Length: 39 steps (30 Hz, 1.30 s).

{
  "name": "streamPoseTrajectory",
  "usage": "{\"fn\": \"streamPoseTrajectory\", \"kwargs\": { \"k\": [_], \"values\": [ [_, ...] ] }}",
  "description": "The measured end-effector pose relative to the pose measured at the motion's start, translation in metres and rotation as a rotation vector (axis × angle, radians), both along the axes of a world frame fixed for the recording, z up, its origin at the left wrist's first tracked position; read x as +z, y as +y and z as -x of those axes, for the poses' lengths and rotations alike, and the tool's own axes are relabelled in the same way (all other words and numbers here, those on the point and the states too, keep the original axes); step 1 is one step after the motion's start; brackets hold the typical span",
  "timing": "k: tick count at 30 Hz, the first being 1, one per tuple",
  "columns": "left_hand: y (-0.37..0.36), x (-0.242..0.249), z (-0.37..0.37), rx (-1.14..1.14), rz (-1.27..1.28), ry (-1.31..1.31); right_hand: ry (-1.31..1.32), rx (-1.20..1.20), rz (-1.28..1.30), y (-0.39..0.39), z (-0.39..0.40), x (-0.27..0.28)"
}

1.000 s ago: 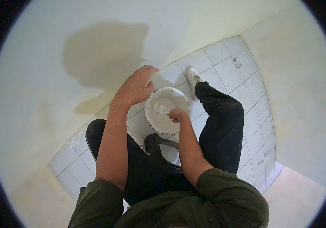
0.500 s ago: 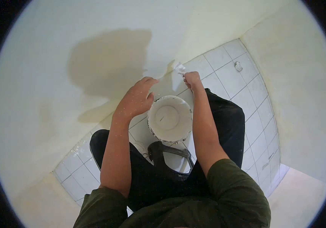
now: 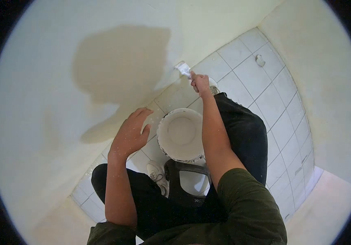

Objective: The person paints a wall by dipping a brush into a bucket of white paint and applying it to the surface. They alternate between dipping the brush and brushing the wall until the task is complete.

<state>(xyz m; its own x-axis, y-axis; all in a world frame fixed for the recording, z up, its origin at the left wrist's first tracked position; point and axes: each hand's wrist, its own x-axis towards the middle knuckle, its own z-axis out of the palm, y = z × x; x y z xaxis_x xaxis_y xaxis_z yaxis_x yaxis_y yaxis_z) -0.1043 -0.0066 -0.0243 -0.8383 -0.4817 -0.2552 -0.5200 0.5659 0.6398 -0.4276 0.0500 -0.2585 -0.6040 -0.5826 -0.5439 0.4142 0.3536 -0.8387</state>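
A small putty knife (image 3: 182, 67), white with filler, is pinched in the right hand (image 3: 200, 83) and pressed on the cream wall (image 3: 102, 24) just above the tiled floor (image 3: 249, 77). Nearer, a white bucket (image 3: 181, 134) is seen between the knees. The left hand (image 3: 129, 137) is held spread and empty beside the bucket's left rim.

Right hand (image 3: 200, 83) extended forward, fingers closed in grip; left hand (image 3: 129, 136) lower, fingers spread, palm down.
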Motion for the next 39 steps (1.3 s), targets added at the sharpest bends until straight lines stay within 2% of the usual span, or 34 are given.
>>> {"fn": "streamPoseTrajectory", "kwargs": {
  "k": [8, 11, 17, 20, 23, 26, 29, 32, 35, 38, 39],
  "values": [
    [0.004, 0.006, 0.009, -0.012, -0.017, -0.089, -0.295, 0.031, 0.563, 0.014, 0.024, -0.025],
    [0.006, 0.001, 0.011, 0.000, -0.041, -0.115, -0.098, 0.095, 0.255, -0.005, 0.027, -0.016],
    [0.005, -0.003, 0.014, -0.033, -0.031, -0.150, -0.136, 0.032, 0.001, -0.009, 0.021, -0.043],
    [0.007, -0.001, 0.019, -0.015, -0.039, -0.212, -0.029, 0.032, -0.238, -0.012, 0.014, -0.067],
    [0.004, -0.004, 0.019, -0.036, -0.067, -0.212, 0.316, 0.212, -0.509, -0.025, 0.009, -0.145],
    [0.006, -0.007, 0.019, -0.033, -0.018, -0.124, 0.353, 0.097, -0.598, -0.035, -0.011, -0.167],
    [0.007, -0.008, 0.019, -0.038, -0.009, -0.126, 0.621, 0.087, -0.670, -0.036, -0.022, -0.177],
    [0.008, -0.005, 0.023, -0.017, -0.069, -0.146, 0.409, 0.058, -0.494, -0.031, -0.019, -0.147],
    [0.010, -0.005, 0.024, -0.041, -0.072, -0.114, 0.184, 0.064, -0.315, -0.021, -0.005, -0.090],
    [0.010, -0.005, 0.024, -0.064, -0.071, -0.082, -0.052, 0.023, 0.000, 0.000, 0.016, -0.055],
    [0.012, -0.004, 0.024, -0.067, -0.060, -0.075, -0.042, 0.020, 0.062, 0.001, 0.019, -0.037]
  ]
}}
